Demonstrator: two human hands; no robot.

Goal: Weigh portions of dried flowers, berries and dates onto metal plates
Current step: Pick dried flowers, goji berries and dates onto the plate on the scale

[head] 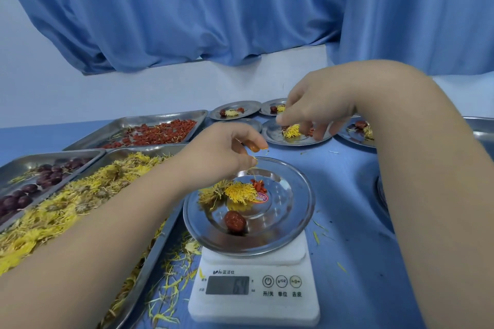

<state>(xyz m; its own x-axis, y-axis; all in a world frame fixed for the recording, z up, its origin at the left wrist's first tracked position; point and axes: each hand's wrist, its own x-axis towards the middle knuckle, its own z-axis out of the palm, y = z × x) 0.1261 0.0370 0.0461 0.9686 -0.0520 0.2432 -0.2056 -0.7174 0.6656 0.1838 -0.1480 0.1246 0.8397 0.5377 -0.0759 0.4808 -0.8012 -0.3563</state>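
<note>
A round metal plate (291,211) sits on a white digital scale (254,294). On it lie two yellow dried flowers (235,192), a few red berries (258,185) and one red date (234,221). My left hand (227,149) hovers over the plate's far rim and pinches thin yellow petals between fingertips. My right hand (312,109) hangs higher and farther back, above a filled plate (275,136), its fingers curled downward with the thumb against a fingertip; what it pinches cannot be made out.
Three metal trays stand at the left: berries (160,132), dates (40,181), yellow flowers (66,208). Several filled plates (235,110) lie at the back on the blue table. Loose petals (171,270) litter the surface beside the scale. A large metal rim (481,128) shows at right.
</note>
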